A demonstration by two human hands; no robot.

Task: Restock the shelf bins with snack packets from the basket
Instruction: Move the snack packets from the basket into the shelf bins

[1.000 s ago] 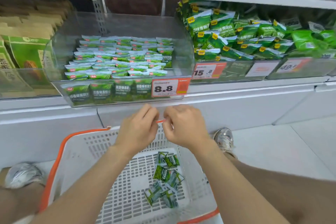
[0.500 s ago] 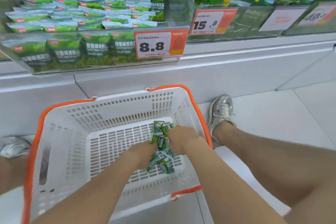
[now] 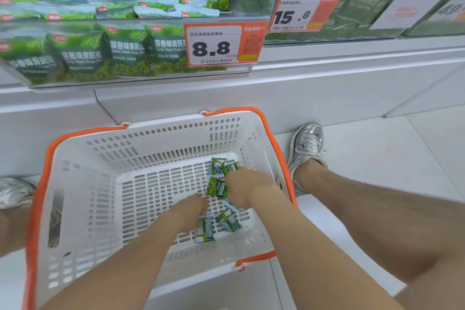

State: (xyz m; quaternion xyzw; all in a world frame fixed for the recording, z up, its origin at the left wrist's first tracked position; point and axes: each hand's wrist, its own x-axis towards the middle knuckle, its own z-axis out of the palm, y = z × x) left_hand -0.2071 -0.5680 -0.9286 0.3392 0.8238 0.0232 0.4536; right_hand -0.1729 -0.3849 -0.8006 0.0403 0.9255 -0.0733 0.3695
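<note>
Green snack packets (image 3: 218, 211) lie under both hands in basket (image 3: 161, 138)

"8.8" is printed on the left bin's price tag (image 3: 222, 44); "15.8" on the next tag (image 3: 299, 12); "Garlic Flavor Green" on packets (image 3: 128, 50).

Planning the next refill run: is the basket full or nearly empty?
Nearly empty: the basket holds only a few green packets in its right half; bare floor elsewhere.
</note>
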